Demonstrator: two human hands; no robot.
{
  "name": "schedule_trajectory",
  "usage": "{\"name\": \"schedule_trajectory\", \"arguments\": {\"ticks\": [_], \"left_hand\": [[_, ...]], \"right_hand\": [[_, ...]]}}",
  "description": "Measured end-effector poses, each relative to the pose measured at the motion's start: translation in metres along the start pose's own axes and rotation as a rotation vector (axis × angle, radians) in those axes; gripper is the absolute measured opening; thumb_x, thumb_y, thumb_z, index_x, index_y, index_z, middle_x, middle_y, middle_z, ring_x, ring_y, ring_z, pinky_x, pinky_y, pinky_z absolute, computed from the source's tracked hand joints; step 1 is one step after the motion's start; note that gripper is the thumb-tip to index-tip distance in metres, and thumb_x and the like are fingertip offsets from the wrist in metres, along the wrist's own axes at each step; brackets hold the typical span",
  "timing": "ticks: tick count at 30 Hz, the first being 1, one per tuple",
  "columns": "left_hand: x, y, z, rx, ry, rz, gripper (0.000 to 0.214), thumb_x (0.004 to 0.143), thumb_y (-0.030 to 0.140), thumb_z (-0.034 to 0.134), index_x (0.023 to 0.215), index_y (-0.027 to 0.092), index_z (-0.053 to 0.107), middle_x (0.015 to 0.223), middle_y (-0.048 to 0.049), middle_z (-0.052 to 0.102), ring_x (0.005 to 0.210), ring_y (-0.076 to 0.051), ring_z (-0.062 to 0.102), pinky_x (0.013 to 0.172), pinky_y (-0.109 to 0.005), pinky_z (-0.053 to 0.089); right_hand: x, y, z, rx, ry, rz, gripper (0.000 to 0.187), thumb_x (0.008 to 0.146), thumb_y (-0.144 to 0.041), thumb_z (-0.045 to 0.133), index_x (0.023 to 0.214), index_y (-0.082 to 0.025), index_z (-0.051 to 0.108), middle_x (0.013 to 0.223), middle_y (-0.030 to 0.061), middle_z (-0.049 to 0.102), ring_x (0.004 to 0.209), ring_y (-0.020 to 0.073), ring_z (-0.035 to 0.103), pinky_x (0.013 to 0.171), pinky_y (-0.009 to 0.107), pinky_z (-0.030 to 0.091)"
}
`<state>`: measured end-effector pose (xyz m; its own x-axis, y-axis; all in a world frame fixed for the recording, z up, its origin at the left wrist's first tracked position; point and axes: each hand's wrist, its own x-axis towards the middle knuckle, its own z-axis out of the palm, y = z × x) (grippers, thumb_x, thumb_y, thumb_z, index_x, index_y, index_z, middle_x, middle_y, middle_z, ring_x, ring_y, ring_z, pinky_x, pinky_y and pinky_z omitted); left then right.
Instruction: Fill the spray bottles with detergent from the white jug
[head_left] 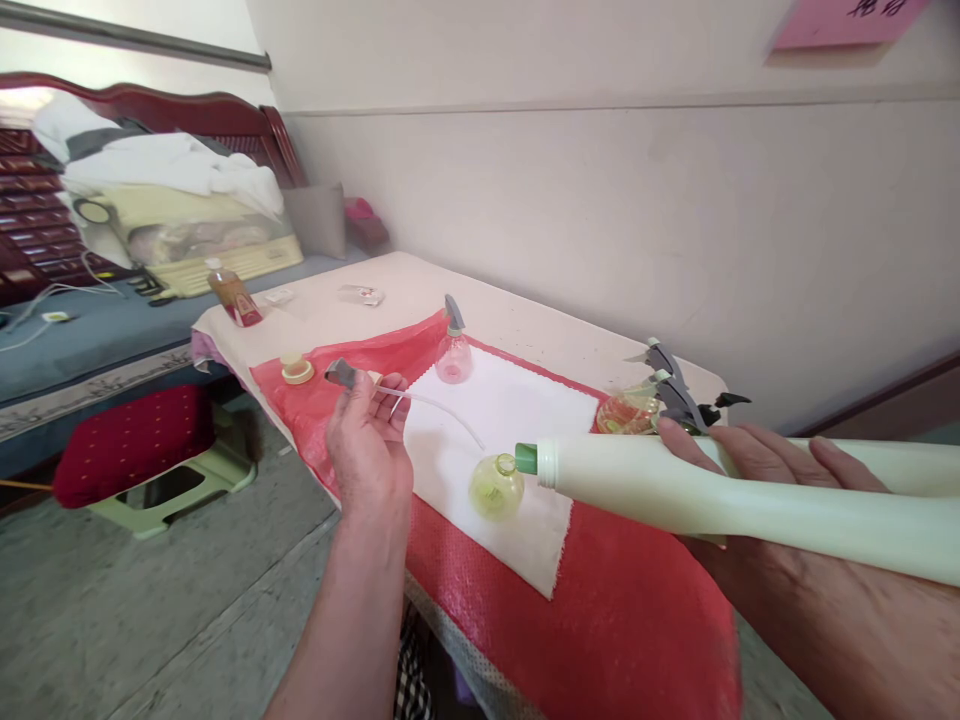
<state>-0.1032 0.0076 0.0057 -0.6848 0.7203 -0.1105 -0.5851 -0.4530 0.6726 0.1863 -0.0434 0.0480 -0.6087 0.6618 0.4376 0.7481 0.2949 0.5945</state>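
Observation:
My left hand (373,430) holds a grey spray head (342,374), its thin clear dip tube (450,412) reaching out to the right over a white cloth (517,385). With my right hand (757,500) I grip a large pale green jug (637,485), tipped almost level. The jug's green spout (527,458) is at the mouth of a round yellow-green bottle (495,490) that has no top on it; whether they touch I cannot tell. The bottle stands on the cloth. No flow of liquid can be made out.
A pink spray bottle (454,358) stands on the cloth's far edge. Several more spray bottles (630,410) stand behind the jug. A cap (297,369) lies on the red sheet (480,560). Farther left are a brown-red bottle (234,295) and a red-topped stool (142,450).

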Motion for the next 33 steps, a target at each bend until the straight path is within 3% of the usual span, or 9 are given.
{"name": "schedule_trajectory", "arguments": {"ticks": [5,33], "left_hand": [[0.0002,-0.0008,-0.0008,0.014,-0.011,0.003,0.026,0.073,0.038,0.072,0.083,0.017,0.061,0.082,-0.005,0.067,0.08,-0.015,0.064,0.074,-0.027,0.045],[-0.0029,0.002,0.0018,-0.009,-0.008,-0.005,0.024,0.073,0.034,0.072,0.082,0.015,0.061,0.08,-0.0052,0.066,0.079,-0.016,0.064,0.072,-0.027,0.044]], "right_hand": [[-0.0017,-0.0019,0.0,0.011,-0.016,0.031,0.051,0.085,-0.01,0.033,0.129,-0.02,0.056,0.099,0.0135,0.057,0.099,0.0323,0.054,0.092,0.051,0.044],[0.0017,-0.0001,-0.0023,0.002,-0.033,0.006,0.053,0.084,-0.009,0.033,0.132,-0.014,0.054,0.105,0.0165,0.058,0.104,0.0353,0.053,0.094,0.053,0.042]]}}
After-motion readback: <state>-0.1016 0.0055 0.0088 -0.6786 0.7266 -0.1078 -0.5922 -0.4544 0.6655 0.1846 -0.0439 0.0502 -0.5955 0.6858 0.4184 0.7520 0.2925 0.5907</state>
